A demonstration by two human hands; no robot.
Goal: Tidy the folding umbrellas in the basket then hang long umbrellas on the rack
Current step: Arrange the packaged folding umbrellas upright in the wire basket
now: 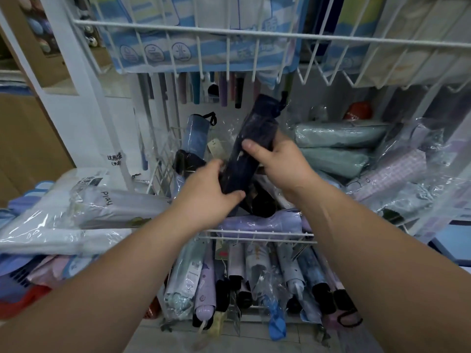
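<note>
I hold a dark navy folding umbrella point(251, 143) in a clear plastic sleeve, tilted upright above the white wire basket point(254, 234). My left hand point(211, 192) grips its lower end. My right hand point(277, 159) grips its middle from the right. Under it in the basket lie a lilac folding umbrella point(260, 222), a black one point(187, 161) and a blue one point(197, 135) at the back left. Several long umbrellas point(224, 89) hang from the rack behind the basket.
Teal point(339, 135) and lilac checked point(392, 174) wrapped umbrellas pile at the right. A lower basket point(254, 307) holds several upright folding umbrellas. White wrapped packages point(84, 212) stack at the left. An upper wire shelf point(229, 34) hangs overhead.
</note>
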